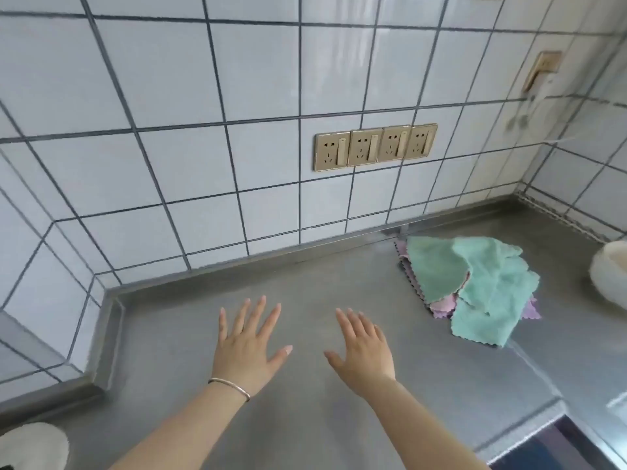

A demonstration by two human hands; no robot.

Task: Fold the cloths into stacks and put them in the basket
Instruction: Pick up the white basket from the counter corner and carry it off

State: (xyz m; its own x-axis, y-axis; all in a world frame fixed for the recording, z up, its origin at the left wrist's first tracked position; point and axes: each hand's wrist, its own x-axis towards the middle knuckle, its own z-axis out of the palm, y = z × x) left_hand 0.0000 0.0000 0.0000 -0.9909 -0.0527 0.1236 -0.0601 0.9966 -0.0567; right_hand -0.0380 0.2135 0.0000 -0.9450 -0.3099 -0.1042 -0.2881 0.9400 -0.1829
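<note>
Two bare hands are out over the grey stainless-steel counter (305,418), palms down and holding nothing. Going left to right: a fuzzy white thing (32,446) pokes in at the near left corner, can't tell what it is. Then the left hand (249,347), fingers spread wide, with a thin silver bangle (230,387) on the wrist. Just beside it the right hand (364,351), fingers loose and stretched forward. On the white tiled wall (169,130) behind sits a row of four gold wall sockets (375,147). Further right, near the wall, lies the messy pile of mint-green and lilac fleecy cloths (475,286), zigzag edges, unfolded, green ones on top. At the far right edge is a white rounded basket (610,273), only partly in view.
</note>
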